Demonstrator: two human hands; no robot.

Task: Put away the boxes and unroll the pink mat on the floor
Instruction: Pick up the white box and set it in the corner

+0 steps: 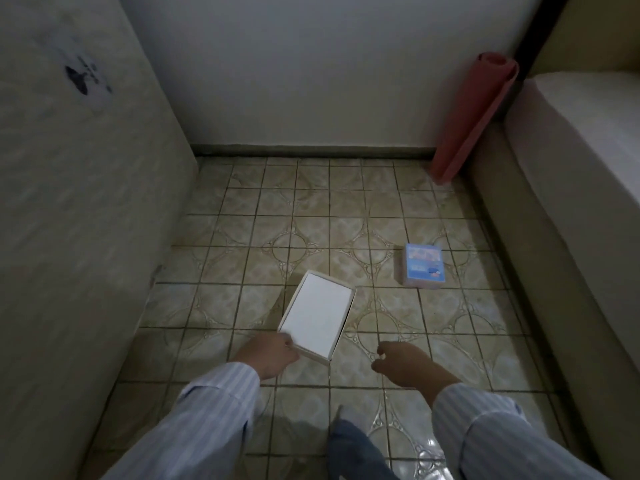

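Observation:
A flat white box point(318, 319) is tilted above the tiled floor, and my left hand point(268, 355) grips its near left corner. My right hand point(403, 363) hovers just right of the box with curled fingers, holding nothing. A smaller blue printed box point(423, 266) lies on the tiles further right. The pink mat point(474, 119) stands rolled up, leaning in the far right corner against the wall.
A pale mattress or panel point(86, 202) rises along the left side. A beige sofa or bed point(571, 188) runs along the right. The white back wall point(311, 81) closes the narrow strip of tiled floor point(311, 220). My knee point(353, 448) shows at the bottom.

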